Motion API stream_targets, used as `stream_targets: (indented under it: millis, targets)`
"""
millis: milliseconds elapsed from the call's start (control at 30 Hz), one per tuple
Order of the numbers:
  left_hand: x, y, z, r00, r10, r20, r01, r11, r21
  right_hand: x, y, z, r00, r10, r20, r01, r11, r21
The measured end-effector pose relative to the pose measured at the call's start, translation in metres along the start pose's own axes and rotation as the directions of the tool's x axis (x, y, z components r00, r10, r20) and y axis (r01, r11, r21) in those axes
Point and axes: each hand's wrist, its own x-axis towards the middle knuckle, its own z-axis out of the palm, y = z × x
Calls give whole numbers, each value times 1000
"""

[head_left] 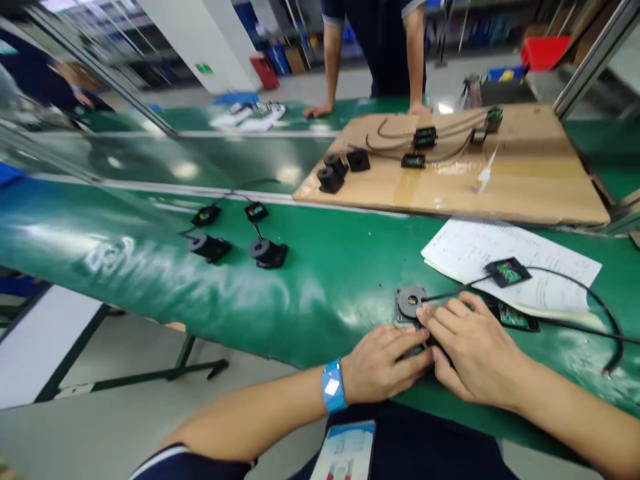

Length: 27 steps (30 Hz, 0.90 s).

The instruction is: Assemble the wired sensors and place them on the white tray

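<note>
"Fingers first; what's their state?"

"Clamped on a black part (431,341) from both sides; left hand (383,363) and right hand (473,353) meet over it; mostly hidden, so can't tell its shape."

"Where on the worktop (330,293)?"

"At the near edge, right of the middle; a grey disc (411,298) on a square base sits just beyond the fingertips; can't tell if they touch it."

"Cables?"

"Black cable (454,293) from the disc to a circuit board (509,272) lying on some paper (465,243); second board (519,319) at the paper's near edge, just beside the right hand."

"Rest?"

"Two black spools (267,253) left, nearer the far edge; cardboard sheet (550,193) beyond the paper; blue band (334,385) on the left wrist."
</note>
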Motion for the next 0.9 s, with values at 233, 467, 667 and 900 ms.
stream_targets:
  millis: [233, 467, 667, 900]
  targets:
    - [-4, 0, 0, 990, -130, -45, 131, 991, 14, 1, 14, -9, 995, -26, 92, 27, 1000, -12]
    - [0, -1, 0, 992, -57, -115, 52, 997, -50, -1, 24, -11, 994, -36, 101, 32, 998, 49]
    - [4, 3, 0, 982, -62, -179, 51, 997, -63, -1, 26, -10, 992, -59, 112, 56, 998, 29]
    - [2, 2, 0, 995, -60, -75, 59, 998, -20, -1, 27, -8, 992, -68, 103, 68, 998, 12]
